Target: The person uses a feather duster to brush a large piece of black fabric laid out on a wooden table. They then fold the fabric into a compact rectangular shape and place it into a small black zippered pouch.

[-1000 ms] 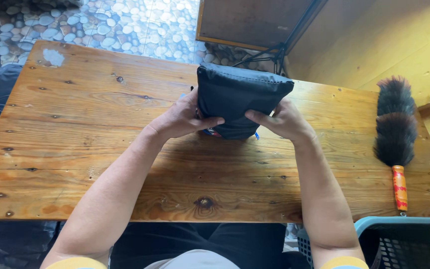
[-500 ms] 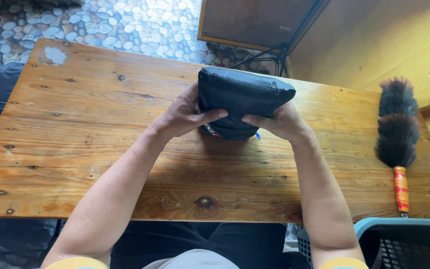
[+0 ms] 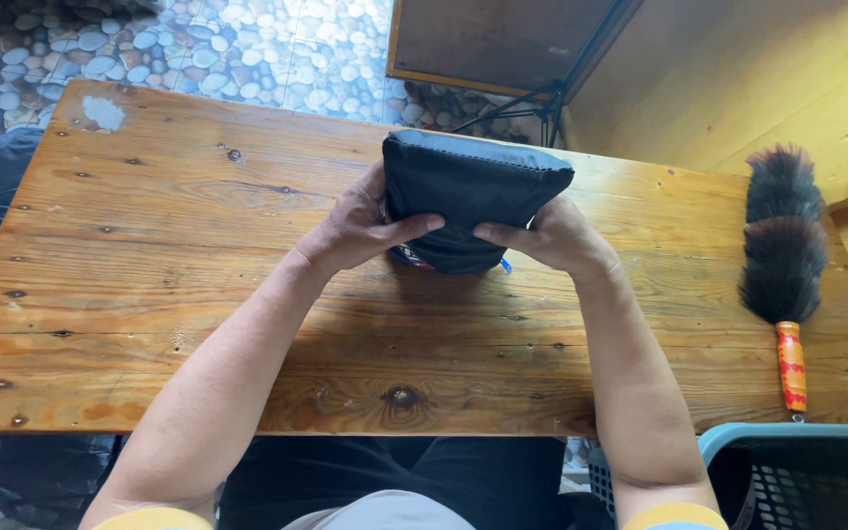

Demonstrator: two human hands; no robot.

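Head view: a knotty wooden table (image 3: 149, 285) stands on a pebble-patterned floor (image 3: 198, 49), a timber wall beyond; right of the grip, well apart, lies a dark feather duster (image 3: 783, 245) with an orange handle; near its handle, a teal basket (image 3: 797, 471). The left hand (image 3: 360, 228) and right hand (image 3: 552, 236) clasp a folded black cloth bundle (image 3: 468, 196) between them, thumbs across its near face; long axis left to right, just above the tabletop; a red-and-blue scrap shows beneath, too hidden to identify.
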